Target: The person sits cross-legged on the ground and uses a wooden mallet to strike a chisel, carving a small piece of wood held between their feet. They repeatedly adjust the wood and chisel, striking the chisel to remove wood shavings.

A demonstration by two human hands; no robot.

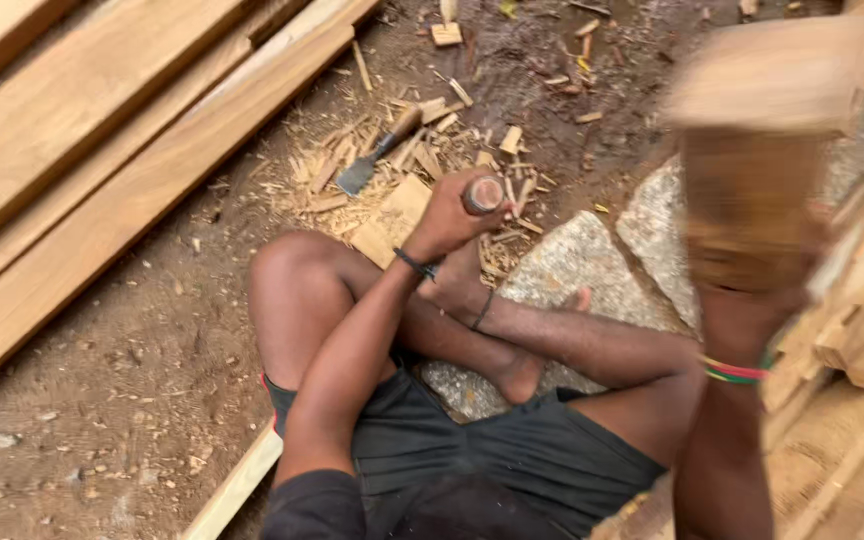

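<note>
The left hand (449, 215) is gripping a chisel handle (483, 194) upright while the right hand (747, 262) is clutching a raised wooden mallet (767, 75), best landed squarely

The ground (132, 370) is bare brown dirt, dusty and a bit lumpy, with tiny stones and crumbs of wood in it. Long pale planks (102, 130) lie side by side on the dirt at the top left, running slantwise across the corner. Lots of little wood chips (422, 150) and splinters are scattered over the dirt near the top middle. Two flat grey stones (572, 270) with speckles sit in the dirt near the middle, close to each other. More wooden pieces (862, 330) are stacked along the right side. Soft daylight falls on everything, with no strong shadows. It looks like an outdoor spot.
</note>
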